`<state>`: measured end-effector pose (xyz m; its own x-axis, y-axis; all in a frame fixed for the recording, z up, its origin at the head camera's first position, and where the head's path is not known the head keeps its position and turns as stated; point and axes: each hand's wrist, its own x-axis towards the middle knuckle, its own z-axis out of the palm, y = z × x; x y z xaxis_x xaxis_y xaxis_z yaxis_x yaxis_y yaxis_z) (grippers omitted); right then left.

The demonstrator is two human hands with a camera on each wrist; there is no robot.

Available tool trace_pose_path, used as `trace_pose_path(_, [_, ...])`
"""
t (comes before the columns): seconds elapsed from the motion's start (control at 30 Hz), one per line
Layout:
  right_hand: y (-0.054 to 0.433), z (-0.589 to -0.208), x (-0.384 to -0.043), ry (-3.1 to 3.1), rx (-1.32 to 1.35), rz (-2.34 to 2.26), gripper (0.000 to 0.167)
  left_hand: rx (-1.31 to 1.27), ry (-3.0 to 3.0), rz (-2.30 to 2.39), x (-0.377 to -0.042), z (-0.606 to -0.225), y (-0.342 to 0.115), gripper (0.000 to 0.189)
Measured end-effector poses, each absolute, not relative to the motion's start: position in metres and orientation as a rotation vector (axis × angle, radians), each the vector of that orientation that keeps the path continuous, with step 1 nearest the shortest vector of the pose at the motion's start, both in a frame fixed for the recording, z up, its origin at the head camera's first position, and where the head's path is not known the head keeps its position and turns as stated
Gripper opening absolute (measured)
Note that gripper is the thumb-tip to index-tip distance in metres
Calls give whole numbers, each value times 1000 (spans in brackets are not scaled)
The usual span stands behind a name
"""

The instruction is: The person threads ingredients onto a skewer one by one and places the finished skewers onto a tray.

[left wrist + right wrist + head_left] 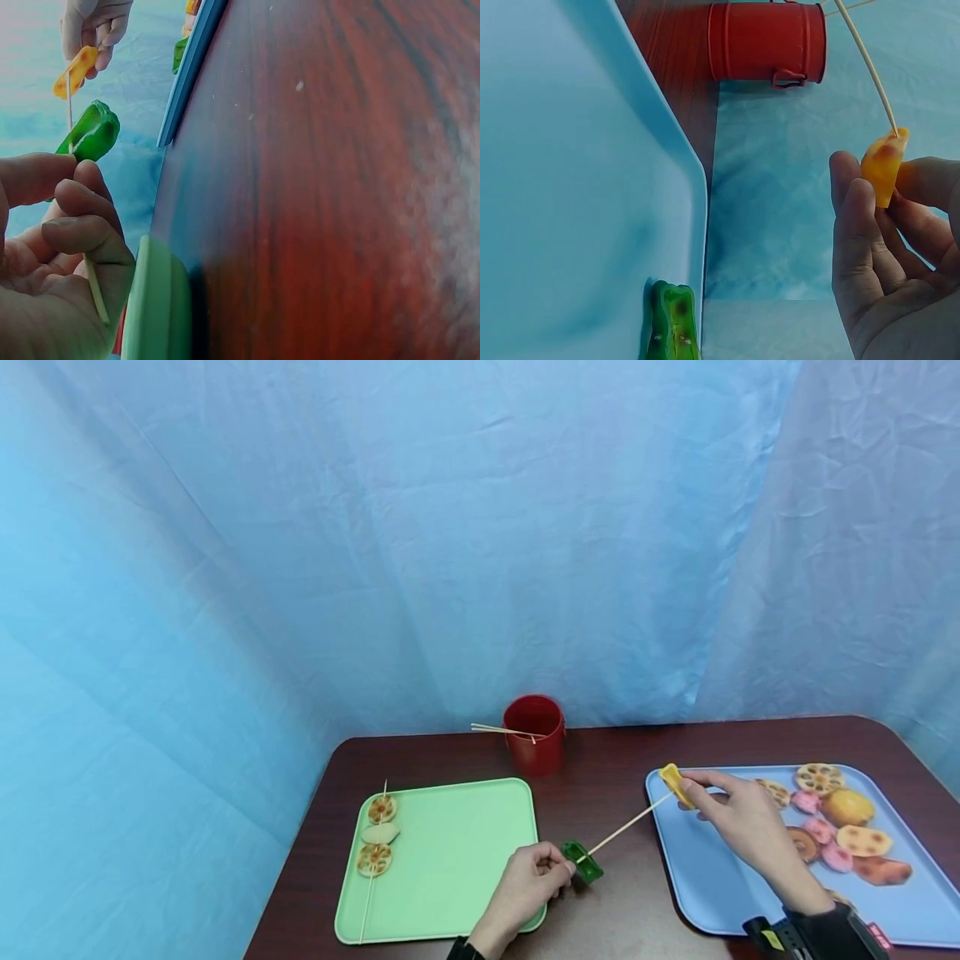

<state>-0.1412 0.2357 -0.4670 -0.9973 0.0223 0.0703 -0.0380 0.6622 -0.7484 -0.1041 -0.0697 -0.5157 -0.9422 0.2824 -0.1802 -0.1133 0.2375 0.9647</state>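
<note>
My left hand (525, 885) pinches a thin wooden skewer (628, 827) close to its lower end, just beside the green tray. A hollow green pepper piece (591, 870) is threaded on the skewer right at those fingertips. Over the blue tray's left edge, my right hand (742, 818) pinches a yellow food piece (671, 778) between thumb and fingers. In the right wrist view this yellow piece (883, 169) shows a brownish patch, and the skewer's far end meets its edge there. The skewer's lower end (96, 292) passes under the left fingers in the left wrist view.
On the green tray (457, 860) lies a skewer with two lotus root slices (374, 860) and a pale green piece (381, 833). A red bucket (543, 756) with skewers across its rim stands behind. The blue tray (693, 877) carries several food pieces, including another green pepper piece (673, 322).
</note>
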Motion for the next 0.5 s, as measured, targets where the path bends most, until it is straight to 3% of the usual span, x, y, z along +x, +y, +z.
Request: trace_pose_path(0.5, [233, -466, -138, -2659, 82, 1399, 42, 142, 2215, 1775, -104, -517, -67, 13])
